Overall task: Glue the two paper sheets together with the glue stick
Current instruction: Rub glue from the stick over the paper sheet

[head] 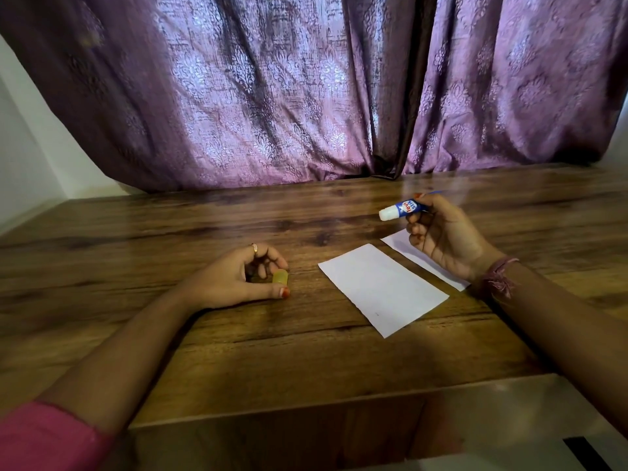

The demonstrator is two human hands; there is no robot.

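Observation:
Two white paper sheets lie on the wooden table (pixel 170 232). The nearer sheet (pixel 382 288) sits in the middle right, fully visible. The second sheet (pixel 428 263) lies just beyond it to the right, partly hidden under my right hand (pixel 445 239). That hand hovers above the table and grips an uncapped blue glue stick (pixel 404 208), its white tip pointing left. My left hand (pixel 238 278) rests on the table left of the sheets, its fingers closed around the small yellowish cap (pixel 280 277).
A purple patterned curtain (pixel 306 96) hangs along the table's far edge. The near edge of the table runs across the bottom of the view. A white wall (pixel 30 158) stands at the left.

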